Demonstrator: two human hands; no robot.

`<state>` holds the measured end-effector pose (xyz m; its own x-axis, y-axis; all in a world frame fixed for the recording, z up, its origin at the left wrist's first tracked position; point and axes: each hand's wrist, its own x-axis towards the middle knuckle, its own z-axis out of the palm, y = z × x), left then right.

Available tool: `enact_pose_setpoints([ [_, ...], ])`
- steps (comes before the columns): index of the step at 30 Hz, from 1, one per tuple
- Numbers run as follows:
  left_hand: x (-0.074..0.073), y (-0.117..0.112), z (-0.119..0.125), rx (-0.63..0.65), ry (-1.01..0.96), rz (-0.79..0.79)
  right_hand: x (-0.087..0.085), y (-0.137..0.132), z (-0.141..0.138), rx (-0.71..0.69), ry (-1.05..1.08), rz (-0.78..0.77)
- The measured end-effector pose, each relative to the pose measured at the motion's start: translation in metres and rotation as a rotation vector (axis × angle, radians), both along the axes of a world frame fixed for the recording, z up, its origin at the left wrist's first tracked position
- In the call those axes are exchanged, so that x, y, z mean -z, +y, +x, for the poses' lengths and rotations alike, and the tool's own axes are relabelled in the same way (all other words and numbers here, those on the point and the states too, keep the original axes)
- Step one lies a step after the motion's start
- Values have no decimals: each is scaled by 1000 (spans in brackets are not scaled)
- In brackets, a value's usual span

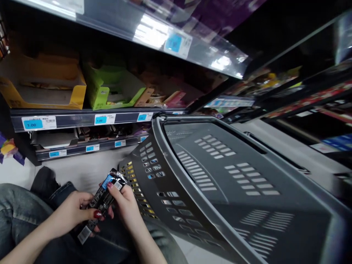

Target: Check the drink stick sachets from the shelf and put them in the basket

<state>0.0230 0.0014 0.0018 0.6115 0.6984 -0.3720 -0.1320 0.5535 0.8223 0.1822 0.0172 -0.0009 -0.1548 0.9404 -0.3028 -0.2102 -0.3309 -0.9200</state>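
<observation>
Between my two hands, above my lap, is a black packaged snack [102, 200] with a blue patch and a white barcode label. It looks long and narrow, perhaps more than one packet held together. My left hand [74, 211] grips its lower part, thumb across the front. My right hand [125, 203] holds the upper end, thumb pressed near the blue patch. Just right of my hands stands a large grey plastic shopping basket [181, 183] with slotted walls; yellow shows through its lower slots.
Ahead, a shelf [71, 119] with price tags carries a yellow display box [77, 96] and a green display box [99, 95]. A lower shelf [104, 145] holds dark packets and a white tray [55, 139]. My crossed legs [20, 216] are below; a purple packet [11, 148] hangs at left.
</observation>
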Motion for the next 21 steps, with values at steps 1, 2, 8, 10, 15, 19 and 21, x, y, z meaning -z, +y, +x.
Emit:
enact_pose_setpoints([
  [1,-2,0,-1,-8,22,-5,-1,0,-1,7,26,-7],
  [2,-4,0,-2,-14,44,3,-2,0,-2,10,56,-16],
  [8,-14,7,-22,-97,-17,46,-13,0,0,138,230,-8],
  [10,-16,9,-28,-261,-43,13,-17,-1,3,213,257,63],
  [15,-19,12,-33,-765,-18,64,-24,-7,3,152,223,184],
  [19,-19,12,-31,-909,-79,63,-25,-11,-2,120,215,184],
  [21,-19,12,-30,-928,-85,57,-25,-11,-2,110,218,177],
])
